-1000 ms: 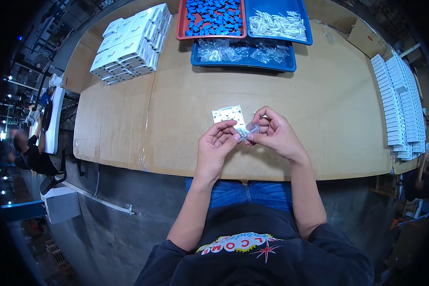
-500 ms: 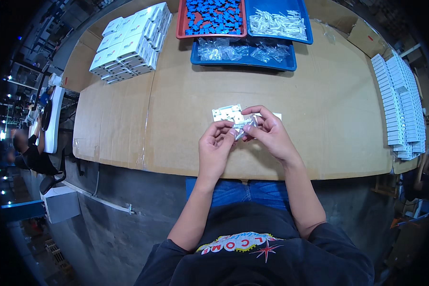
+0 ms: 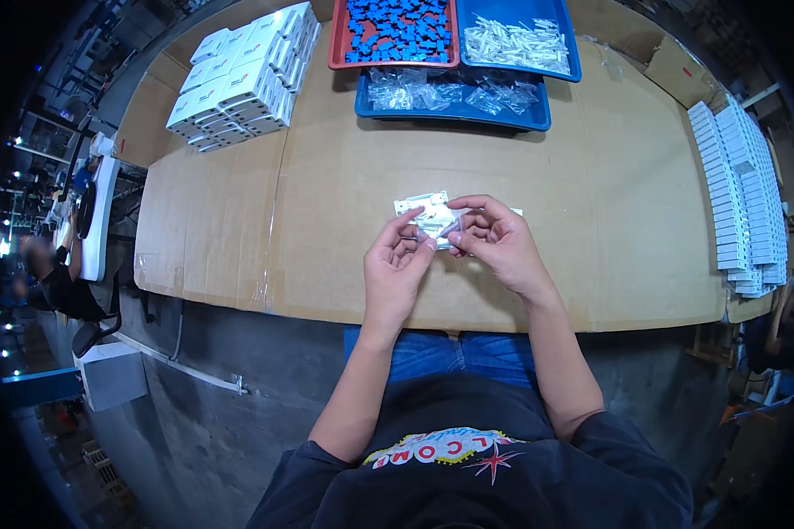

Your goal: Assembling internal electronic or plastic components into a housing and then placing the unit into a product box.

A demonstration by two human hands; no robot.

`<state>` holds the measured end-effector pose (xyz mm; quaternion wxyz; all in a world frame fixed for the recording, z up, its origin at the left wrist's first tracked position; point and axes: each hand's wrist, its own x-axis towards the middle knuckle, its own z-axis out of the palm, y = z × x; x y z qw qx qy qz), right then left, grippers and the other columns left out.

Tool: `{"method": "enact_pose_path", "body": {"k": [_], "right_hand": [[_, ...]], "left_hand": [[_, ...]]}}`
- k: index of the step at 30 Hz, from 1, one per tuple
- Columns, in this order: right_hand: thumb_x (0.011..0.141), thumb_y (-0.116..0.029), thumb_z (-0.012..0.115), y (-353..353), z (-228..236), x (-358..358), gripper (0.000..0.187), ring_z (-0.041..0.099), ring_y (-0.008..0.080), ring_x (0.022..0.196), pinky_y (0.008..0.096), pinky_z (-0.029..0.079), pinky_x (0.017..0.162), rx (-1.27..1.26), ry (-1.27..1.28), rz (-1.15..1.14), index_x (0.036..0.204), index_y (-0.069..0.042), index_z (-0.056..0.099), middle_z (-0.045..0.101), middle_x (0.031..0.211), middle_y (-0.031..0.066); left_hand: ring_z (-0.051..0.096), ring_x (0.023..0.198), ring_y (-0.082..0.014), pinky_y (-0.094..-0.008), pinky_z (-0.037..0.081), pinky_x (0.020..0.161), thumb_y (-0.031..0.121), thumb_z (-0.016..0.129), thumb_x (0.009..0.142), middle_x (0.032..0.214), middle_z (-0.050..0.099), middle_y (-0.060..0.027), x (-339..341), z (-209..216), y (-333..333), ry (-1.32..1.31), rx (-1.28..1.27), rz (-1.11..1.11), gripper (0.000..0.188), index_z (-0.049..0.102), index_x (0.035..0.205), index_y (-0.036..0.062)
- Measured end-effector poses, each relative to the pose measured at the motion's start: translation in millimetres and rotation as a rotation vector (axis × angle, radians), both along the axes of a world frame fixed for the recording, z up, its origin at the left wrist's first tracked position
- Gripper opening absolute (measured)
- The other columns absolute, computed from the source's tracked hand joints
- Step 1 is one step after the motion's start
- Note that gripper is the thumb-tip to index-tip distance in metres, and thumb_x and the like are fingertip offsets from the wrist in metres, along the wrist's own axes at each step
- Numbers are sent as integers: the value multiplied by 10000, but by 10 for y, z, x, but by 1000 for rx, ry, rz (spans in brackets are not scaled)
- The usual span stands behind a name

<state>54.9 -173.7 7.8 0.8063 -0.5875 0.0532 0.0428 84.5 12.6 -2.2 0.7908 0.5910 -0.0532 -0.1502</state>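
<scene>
Between my two hands is a small clear plastic bag (image 3: 435,231) with white slender pieces in it. My right hand (image 3: 501,245) pinches the bag's right side between thumb and fingers. On the other side, my left hand (image 3: 395,264) has its thumb at the bag's lower left edge and its fingers curled behind. A white flat piece with small holes (image 3: 422,201) lies on the cardboard just beyond the bag, partly covered by it. The edge of another white thing (image 3: 516,212) shows behind my right hand, mostly hidden.
Cardboard covers the table (image 3: 344,176). Stacked white boxes (image 3: 238,84) stand at the far left, more white stacks (image 3: 734,194) at the right. At the back are a red tray (image 3: 337,55) of blue pieces, a blue tray (image 3: 575,66) of white pieces, and a lower blue tray (image 3: 450,117) of clear bags.
The bag has flattened out and turned so its contents face up more. My left hand has shifted slightly left, its index finger stretching further. My right hand has barely moved.
</scene>
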Motion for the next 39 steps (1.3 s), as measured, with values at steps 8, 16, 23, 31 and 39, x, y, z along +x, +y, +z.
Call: {"method": "enact_pose_path", "body": {"k": [8, 16, 23, 31, 39], "right_hand": [[968, 46, 692, 20, 12, 2, 456, 664, 73, 863, 224, 571, 780, 16, -6, -1, 1406, -18, 581, 662, 968, 26], [960, 66, 689, 51, 7, 16, 460, 703, 114, 901, 238, 602, 800, 31, -20, -119, 1400, 15, 567, 640, 1110, 76], [936, 76, 715, 106, -59, 18, 452, 656, 82, 939, 224, 562, 851, -70, -83, -90, 1368, 14, 595, 647, 1049, 37], [931, 53, 738, 213, -139, 11, 435, 660, 98, 997, 255, 561, 914, -32, -89, -38, 1347, 15, 617, 680, 1072, 49], [984, 21, 696, 207, -116, 6, 333, 708, 143, 1058, 294, 595, 937, 53, -24, -37, 1305, 38, 608, 708, 1159, 105]], "left_hand": [[667, 900, -99, -243, 554, 838, -6, 678, 991, 1124, 640, -70, 28, -33, 5, 91, -30, -1, 278, 631, 1262, -39], [701, 955, -138, -284, 579, 917, 2, 700, 986, 1122, 681, -113, 47, -53, -10, 163, -133, 89, 356, 570, 1316, -33], [718, 935, -161, -299, 594, 893, 30, 723, 989, 1044, 704, -100, 24, -134, 17, 153, -129, 176, 285, 600, 1240, -23], [723, 953, -172, -291, 594, 887, 53, 730, 996, 1037, 714, -103, 14, -106, -22, 49, -229, 325, 222, 644, 1177, -42], [702, 979, -139, -270, 574, 896, -2, 708, 996, 1072, 724, -98, 18, -100, 28, -165, -30, 246, 203, 671, 1185, -66]]}}
